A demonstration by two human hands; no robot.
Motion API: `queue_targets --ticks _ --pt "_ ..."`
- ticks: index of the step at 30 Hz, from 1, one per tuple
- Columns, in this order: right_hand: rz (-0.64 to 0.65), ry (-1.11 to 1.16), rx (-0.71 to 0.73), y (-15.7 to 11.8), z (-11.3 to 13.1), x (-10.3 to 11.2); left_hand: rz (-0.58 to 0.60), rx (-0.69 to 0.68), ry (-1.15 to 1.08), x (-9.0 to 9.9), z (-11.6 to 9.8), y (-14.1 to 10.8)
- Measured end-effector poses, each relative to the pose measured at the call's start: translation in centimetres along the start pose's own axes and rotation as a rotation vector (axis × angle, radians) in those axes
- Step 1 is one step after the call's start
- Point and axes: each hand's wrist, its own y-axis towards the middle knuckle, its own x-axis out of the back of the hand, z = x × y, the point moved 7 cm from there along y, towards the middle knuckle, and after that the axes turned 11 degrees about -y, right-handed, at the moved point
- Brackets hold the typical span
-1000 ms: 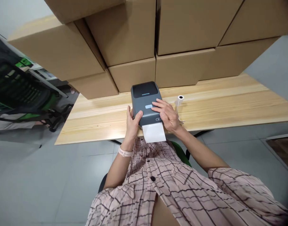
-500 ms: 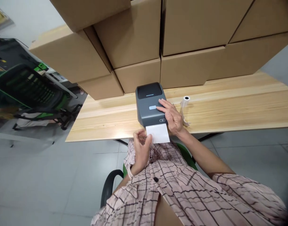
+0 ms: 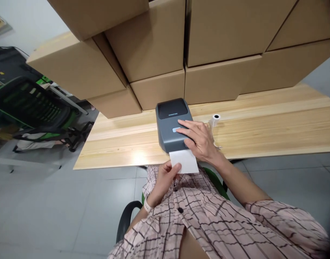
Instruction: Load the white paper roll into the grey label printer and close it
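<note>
A dark grey label printer [image 3: 167, 138] stands near the front edge of the wooden table, with a blank white label sheet [image 3: 186, 162] sticking out of its front slot. My left hand [image 3: 166, 177] pinches the left side of that sheet, thumb on top and fingers beneath. Across the printer's top lies my right hand [image 3: 201, 140], fingers spread, one fingertip at the light blue button [image 3: 176, 130]. Its thumb rests close to the printer's front edge. To the right of this hand is a small white paper roll [image 3: 216, 118] with a loose strip trailing from it.
Stacked cardboard boxes [image 3: 158, 90] line the back of the wooden table [image 3: 275, 126]. Off to the left are a black and green office chair [image 3: 37, 108] and part of another person. A black armrest [image 3: 124, 223] is beside my left arm.
My right hand has slid left over the printer, its finger now on the button. My left hand has closed more firmly on the sheet's left side. The view has shifted slightly.
</note>
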Motion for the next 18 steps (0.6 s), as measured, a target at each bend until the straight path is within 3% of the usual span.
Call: queue_targets --ticks 2,5,8,10,14,16,18 --pt "0.071 -0.098 0.028 1.1 0.4 0.2 -0.031 -0.132 0.046 1.4 -1.2 0.0" --pt "0.125 -0.144 0.099 2.9 0.9 0.3 -0.211 -0.425 0.092 3.9 -4.2 0.1" --pt "0.139 -0.110 0.092 3.2 0.9 0.4 -0.338 -0.627 0.147 5.0 -6.2 0.6" --pt "0.070 -0.047 -0.006 2.0 0.5 0.7 -0.312 -0.654 0.191 4.6 -6.6 1.3" --pt "-0.110 0.289 -0.407 -3.3 -2.0 0.1 -0.096 -0.543 0.250 2.4 -5.1 2.8" --pt "-0.116 0.443 -0.548 -5.7 -2.9 -1.2 -0.031 -0.505 0.204 1.6 -4.2 3.0" --pt "-0.085 0.492 -0.594 -7.0 -3.1 -2.1 -0.028 -0.527 0.179 1.3 -3.7 3.0"
